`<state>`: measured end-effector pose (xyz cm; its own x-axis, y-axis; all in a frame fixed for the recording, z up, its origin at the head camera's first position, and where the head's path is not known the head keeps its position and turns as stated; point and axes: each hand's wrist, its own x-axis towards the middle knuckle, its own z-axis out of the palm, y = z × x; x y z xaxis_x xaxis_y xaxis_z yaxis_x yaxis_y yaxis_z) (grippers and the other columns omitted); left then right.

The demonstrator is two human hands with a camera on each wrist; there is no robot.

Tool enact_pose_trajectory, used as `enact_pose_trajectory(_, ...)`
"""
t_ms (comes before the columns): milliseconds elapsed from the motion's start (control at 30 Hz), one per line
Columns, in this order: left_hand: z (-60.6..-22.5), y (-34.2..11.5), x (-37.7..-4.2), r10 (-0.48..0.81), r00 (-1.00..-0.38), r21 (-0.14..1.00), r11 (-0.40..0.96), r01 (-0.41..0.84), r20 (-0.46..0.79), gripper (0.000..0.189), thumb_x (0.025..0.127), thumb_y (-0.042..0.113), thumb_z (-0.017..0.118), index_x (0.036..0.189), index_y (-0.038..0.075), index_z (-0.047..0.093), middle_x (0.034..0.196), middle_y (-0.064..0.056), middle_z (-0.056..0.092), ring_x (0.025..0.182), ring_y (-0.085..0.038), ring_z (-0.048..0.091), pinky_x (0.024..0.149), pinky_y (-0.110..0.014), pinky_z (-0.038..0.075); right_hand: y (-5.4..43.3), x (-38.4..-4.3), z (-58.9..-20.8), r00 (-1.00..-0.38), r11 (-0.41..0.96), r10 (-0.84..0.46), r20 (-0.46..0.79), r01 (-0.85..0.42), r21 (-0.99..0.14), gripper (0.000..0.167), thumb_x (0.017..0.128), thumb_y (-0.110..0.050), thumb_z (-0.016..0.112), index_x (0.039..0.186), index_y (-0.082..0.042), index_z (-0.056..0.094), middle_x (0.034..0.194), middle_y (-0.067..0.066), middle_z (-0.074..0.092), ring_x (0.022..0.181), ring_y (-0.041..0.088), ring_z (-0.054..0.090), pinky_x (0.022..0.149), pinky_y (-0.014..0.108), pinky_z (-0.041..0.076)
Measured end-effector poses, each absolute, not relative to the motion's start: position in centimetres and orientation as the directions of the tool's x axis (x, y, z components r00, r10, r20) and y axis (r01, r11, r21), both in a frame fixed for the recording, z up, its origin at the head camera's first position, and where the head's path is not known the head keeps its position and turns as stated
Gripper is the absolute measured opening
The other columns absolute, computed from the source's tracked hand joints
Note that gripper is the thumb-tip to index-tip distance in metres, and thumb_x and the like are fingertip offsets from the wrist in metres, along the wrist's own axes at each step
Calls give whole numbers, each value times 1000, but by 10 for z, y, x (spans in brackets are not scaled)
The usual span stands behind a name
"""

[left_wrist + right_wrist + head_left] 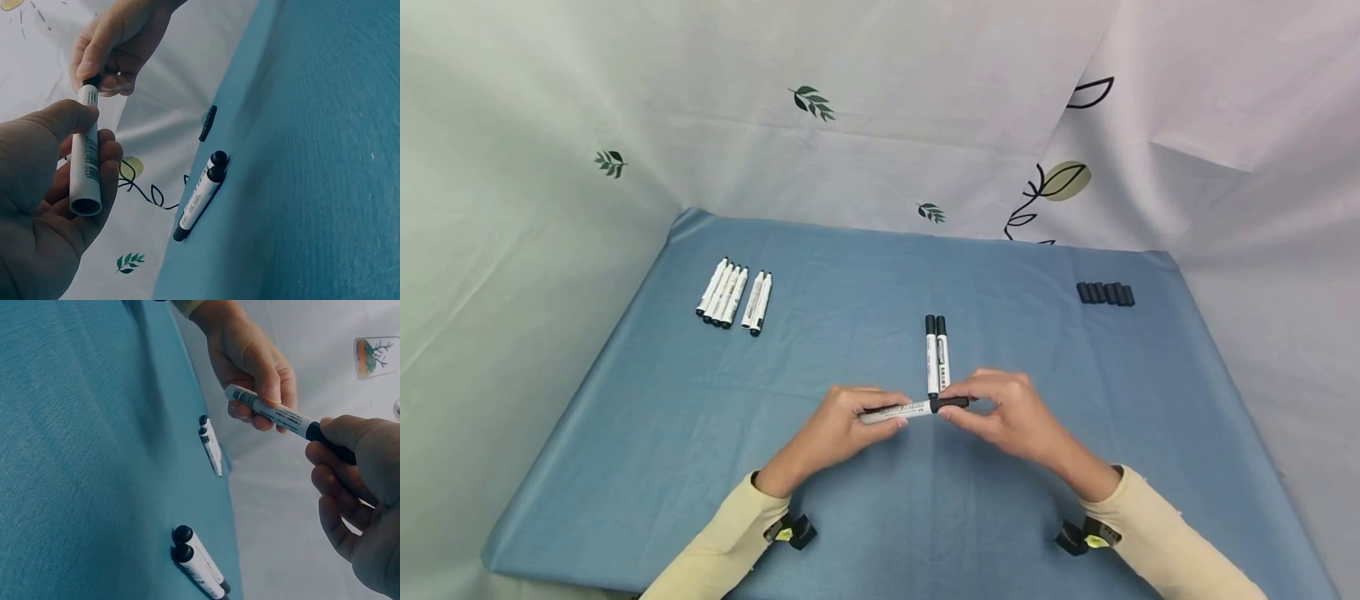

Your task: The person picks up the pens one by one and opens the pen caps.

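Both hands hold one white marker (916, 410) above the cloth, roughly level and crosswise in the head view. My left hand (842, 427) pinches its white barrel (87, 165) between thumb and fingers. The black cap (951, 403) end is gripped by my right hand (1003, 412), with the thumb along it in the right wrist view. Cap and barrel meet with no visible gap. Just beyond the hands, two capped markers (932, 354) lie side by side on the cloth, black caps pointing away. The fingers hide part of the held marker.
A blue cloth (850, 325) covers the table. At the far left lie several white markers (722, 292) in a row, with two more markers (757, 302) beside them. Several black caps (1105, 293) are lined up at the far right. A pale patterned curtain (880, 150) hangs behind.
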<state>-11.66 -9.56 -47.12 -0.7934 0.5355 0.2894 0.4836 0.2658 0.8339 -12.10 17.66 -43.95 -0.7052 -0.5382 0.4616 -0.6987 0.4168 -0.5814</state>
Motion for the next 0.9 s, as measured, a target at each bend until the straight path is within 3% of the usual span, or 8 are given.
enact_pose_trajectory(167,-471,-97,-117,578,-777,863,231,449,249,24,96,22,74,118,15,78,107,2,77,76,-5,63,63,-23,52,177,-120,-436,-638,380,-583,504,-762,-524,18,84,-9,85,100,-15,81,83,-9,72,64,5,55,56,11,40)
enact_pose_trajectory(300,-471,-99,-119,624,-758,876,239,419,193,26,97,27,72,121,17,77,106,1,78,71,-3,60,60,-21,48,177,-120,-435,-570,340,-618,541,-815,-470,11,90,-18,81,100,-14,81,84,-8,73,67,4,58,58,12,42)
enact_pose_trajectory(467,-471,-101,-119,647,-748,889,246,387,147,27,98,31,70,122,20,76,108,4,77,69,-2,58,60,-21,47,176,-120,-434,-528,302,-647,549,-840,-452,17,97,-29,74,98,-14,81,85,-7,74,69,3,60,57,17,46)
enact_pose_trajectory(633,-473,-101,-118,650,-739,893,210,398,177,25,97,24,71,120,16,76,108,1,77,67,-1,56,58,-21,47,174,-121,-434,-474,253,-659,584,-871,-421,20,100,-29,70,97,-12,80,83,-6,73,65,5,61,55,16,46)
enact_pose_trajectory(733,-474,-100,-118,649,-732,891,182,415,208,22,96,15,73,118,12,77,104,-6,77,67,-1,56,58,-22,48,173,-121,-434,-463,242,-665,587,-876,-417,22,100,-30,69,98,-12,80,83,-6,74,66,4,60,56,14,45)
enact_pose_trajectory(900,-476,-100,-118,652,-724,885,177,431,223,21,95,10,72,115,10,78,101,-7,77,72,-2,58,64,-24,51,172,-120,-433,-454,230,-672,585,-879,-418,23,100,-30,68,98,-11,81,85,-5,75,69,1,61,56,15,46)
